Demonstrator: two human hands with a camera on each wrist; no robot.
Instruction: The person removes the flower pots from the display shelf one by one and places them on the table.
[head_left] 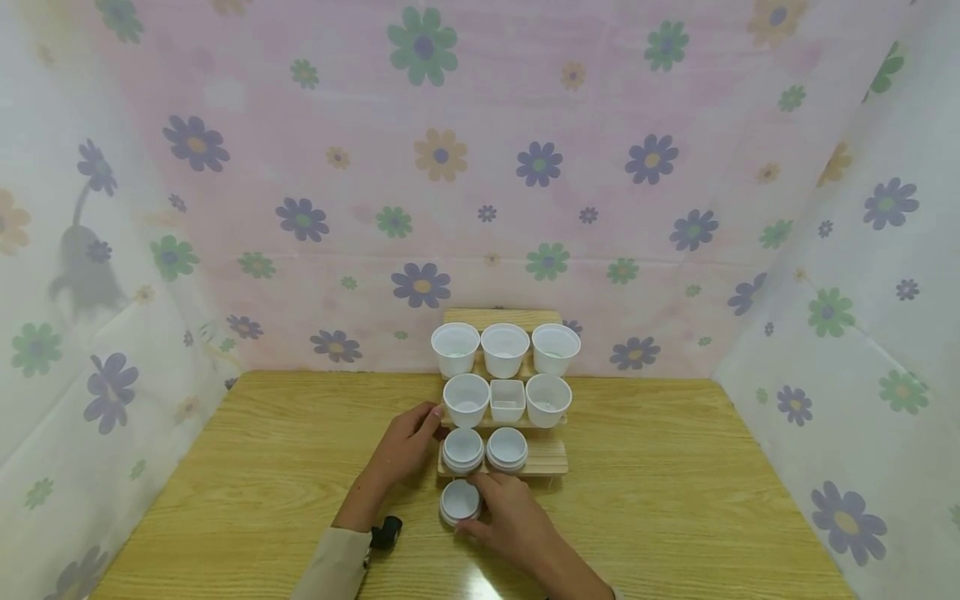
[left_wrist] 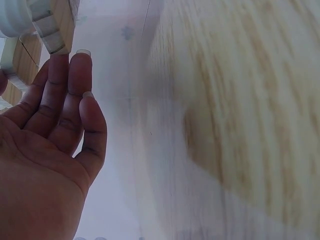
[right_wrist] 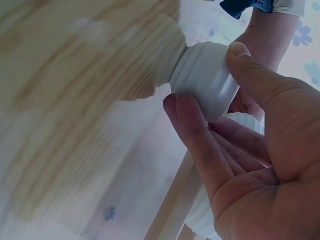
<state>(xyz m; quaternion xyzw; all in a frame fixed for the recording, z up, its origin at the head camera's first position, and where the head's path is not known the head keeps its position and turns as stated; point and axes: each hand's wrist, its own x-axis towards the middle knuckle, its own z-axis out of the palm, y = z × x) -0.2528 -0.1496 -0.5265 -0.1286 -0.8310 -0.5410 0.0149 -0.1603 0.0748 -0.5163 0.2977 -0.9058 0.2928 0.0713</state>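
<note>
My right hand (head_left: 513, 517) pinches a small white ribbed cup (right_wrist: 207, 77) between thumb and fingers. The cup is on the wooden tabletop, just in front of a tiered wooden stand (head_left: 549, 458). Beside the stand's left end is my left hand (head_left: 405, 446), its fingertips at the edge of a wooden step (left_wrist: 62, 27) and nothing in its grasp. Two similar small cups, a left one (head_left: 462, 450) and a right one (head_left: 507, 448), sit on the lowest step, whose right part is bare wood.
The middle step bears two round white cups with a square white cup (head_left: 507, 402) between them. A row of three larger round cups, one in the centre (head_left: 505, 350), stands on the step above. Flowered fabric (head_left: 480, 125) encloses the back and sides of the wooden table (head_left: 637, 500).
</note>
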